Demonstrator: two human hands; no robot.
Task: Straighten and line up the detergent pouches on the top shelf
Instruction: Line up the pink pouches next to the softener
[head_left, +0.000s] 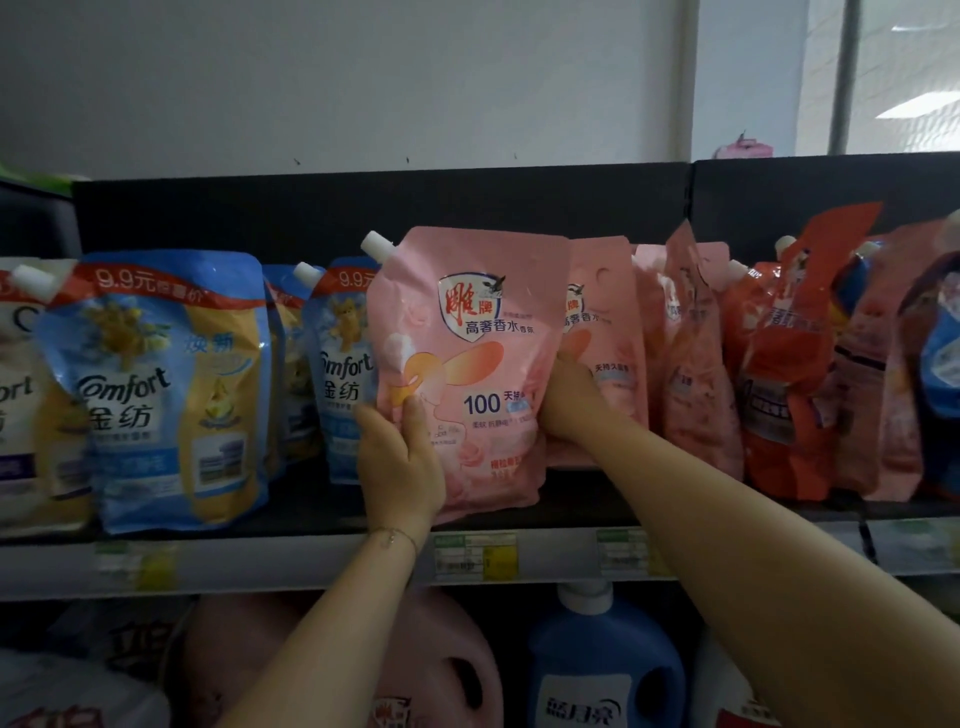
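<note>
The front pink pouch (467, 364) carried a red-and-white shield reading 雕牌, with 高奢香水 beneath it and "100 天" lower down; the smaller print was too blurred to read. It stood at the front edge of the top shelf (311, 519), leaning slightly, its white cap (378, 245) at the upper left corner; whether its base rested on the shelf could not be told. The left hand (400, 467) gripped its lower left edge, thumb laid up the front and fingers hidden behind, a thin bracelet (400, 535) at the wrist. The right hand (569, 400) held the right edge at mid-height, fingers curled round behind it and the forearm reaching up from the lower right. Just behind to the right stood more pink pouches (608, 338) with the same shield, crowded and tilted, and beyond them orange-red pouches (784, 374) leaning unevenly. To the left a blue-and-yellow Comfort pouch (161, 395) showed "Comfort", 金纺 and a red band reading "9.9元"; a second Comfort pouch (343, 364) stood partly hidden behind the pink one. Price tags (475, 553) on the shelf's rail were unreadable. On the shelf below stood a blue jug (602, 670) with blurred white characters and a pink jug (431, 670).
</note>
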